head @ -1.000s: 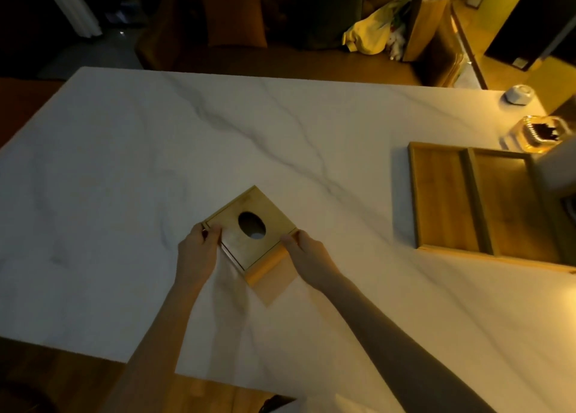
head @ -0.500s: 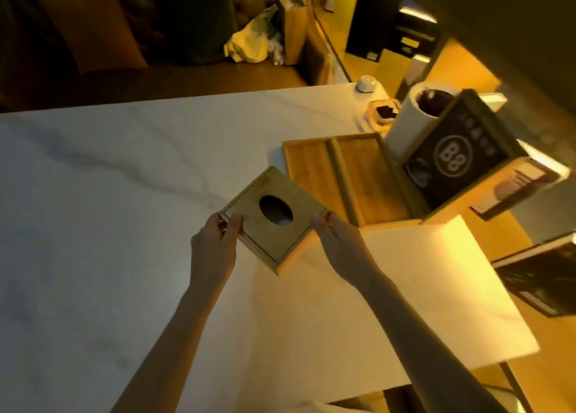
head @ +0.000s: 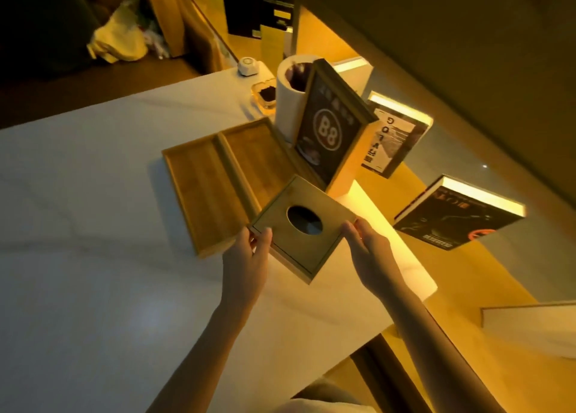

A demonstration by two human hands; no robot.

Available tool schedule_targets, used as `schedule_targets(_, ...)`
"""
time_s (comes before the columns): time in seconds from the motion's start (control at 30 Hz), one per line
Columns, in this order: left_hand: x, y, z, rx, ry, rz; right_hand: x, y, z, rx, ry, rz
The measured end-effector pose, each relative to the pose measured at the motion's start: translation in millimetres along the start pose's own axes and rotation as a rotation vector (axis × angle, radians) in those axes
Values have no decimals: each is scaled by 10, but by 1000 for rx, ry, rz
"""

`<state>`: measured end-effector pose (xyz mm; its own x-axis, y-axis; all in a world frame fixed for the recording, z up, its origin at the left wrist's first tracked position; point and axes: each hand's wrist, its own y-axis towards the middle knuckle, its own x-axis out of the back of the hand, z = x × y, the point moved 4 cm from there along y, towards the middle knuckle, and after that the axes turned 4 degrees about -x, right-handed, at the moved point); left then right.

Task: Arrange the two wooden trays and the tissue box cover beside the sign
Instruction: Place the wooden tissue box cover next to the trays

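Note:
I hold a square wooden tissue box cover [head: 324, 206] with an oval hole in its top, lifted and tilted, between both hands. My left hand [head: 246, 256] grips its left corner and my right hand [head: 367, 250] its right corner. Just behind it two long wooden trays lie side by side on the white marble table [head: 93, 225]: the left tray [head: 202, 188] and the right tray [head: 258, 157]. The cover overlaps the near ends of both trays. A framed dark sign [head: 330, 135] marked "B8" stands right of the trays.
A white cylindrical holder [head: 286, 107] stands behind the sign, with a glass ashtray [head: 265, 96] and a small white device [head: 247, 66] further back. Dark books [head: 452, 222] on lit shelves lie beyond the table's right edge. Bags sit on the floor at the far left.
Both hands carried the tissue box cover rightward across the table; it now overlaps the near ends of the trays in front of the sign. My view swung right with it.

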<state>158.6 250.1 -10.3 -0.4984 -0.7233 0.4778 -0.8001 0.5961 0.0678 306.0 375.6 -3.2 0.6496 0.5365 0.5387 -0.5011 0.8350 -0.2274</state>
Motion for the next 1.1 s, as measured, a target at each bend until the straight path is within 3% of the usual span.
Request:
schedule_targets(0.2, -496, -115, -7, 48, 10, 126, 187, 29, -520, -102, 68, -31)
schedule_targets(0.4, -709, -247, 32, 74, 19, 142, 224, 74, -751, -144, 149, -10)
schedule_targets(0.83, -753, -318, 160, 134, -5, 189, 210, 80, -879, -177, 241, 97)
schedule_targets(1.1, -878, -368, 253, 224, -67, 346, 221, 142, -850, -163, 267, 21)
